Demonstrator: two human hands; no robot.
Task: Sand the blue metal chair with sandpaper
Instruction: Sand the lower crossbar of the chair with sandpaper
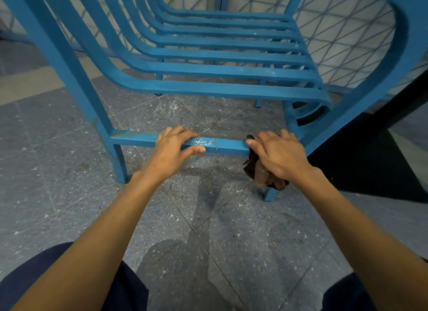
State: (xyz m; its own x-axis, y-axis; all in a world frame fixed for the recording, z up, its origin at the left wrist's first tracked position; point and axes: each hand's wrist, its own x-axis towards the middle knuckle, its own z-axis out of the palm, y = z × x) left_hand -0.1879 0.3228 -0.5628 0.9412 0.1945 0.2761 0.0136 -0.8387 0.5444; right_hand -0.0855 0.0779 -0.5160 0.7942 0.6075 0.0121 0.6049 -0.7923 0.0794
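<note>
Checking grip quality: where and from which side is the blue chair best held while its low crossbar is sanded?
Probably the crossbar, from above, as the left hand does: it is narrow, flat and level, so fingers hook over the top, thumb on the front. The right hand holds sandpaper at its right end.

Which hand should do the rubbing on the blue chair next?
The right hand. It already holds the brown sandpaper wrapped against the right end of the low bar. The left hand has no paper; it only grips the bar, probably steadying the chair.
</note>
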